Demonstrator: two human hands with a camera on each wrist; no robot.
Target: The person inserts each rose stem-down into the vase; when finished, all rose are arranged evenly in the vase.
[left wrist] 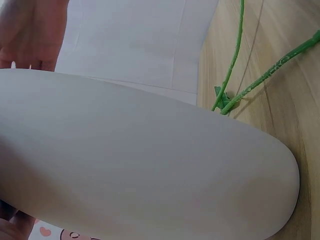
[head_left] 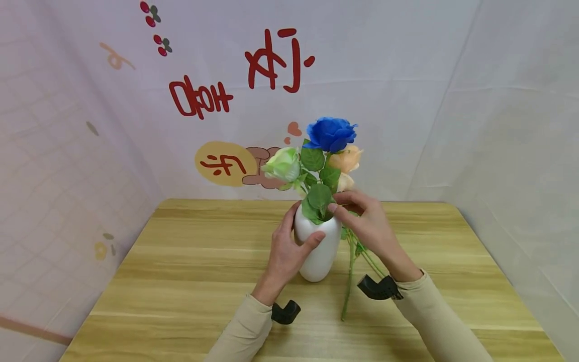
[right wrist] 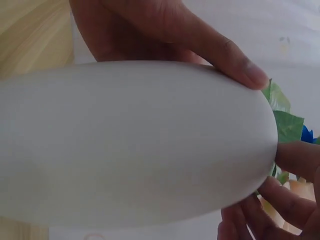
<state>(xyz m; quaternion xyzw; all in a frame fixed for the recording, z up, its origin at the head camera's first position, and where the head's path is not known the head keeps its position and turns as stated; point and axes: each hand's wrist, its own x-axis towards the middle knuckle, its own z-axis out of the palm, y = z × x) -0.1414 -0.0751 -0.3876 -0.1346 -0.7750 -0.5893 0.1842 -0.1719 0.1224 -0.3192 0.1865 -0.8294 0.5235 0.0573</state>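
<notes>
Smooth white vase [head_left: 316, 256], rounded, upright, green leaves [head_left: 319, 197]

Soft, even brightness filled the head view, leaving the white walls [head_left: 384, 100] pale and laying faint shadows beside the forearms [head_left: 246, 327] on the wooden table [head_left: 203, 261]. Wide-angle distortion splayed the walls outward. Both wrist views were dimmer: the white vase [left wrist: 150, 145] looked matte grey, with a dark shadow across its left end in the left wrist view. In the right wrist view, the flowers [right wrist: 300, 192] blurred softly.
</notes>
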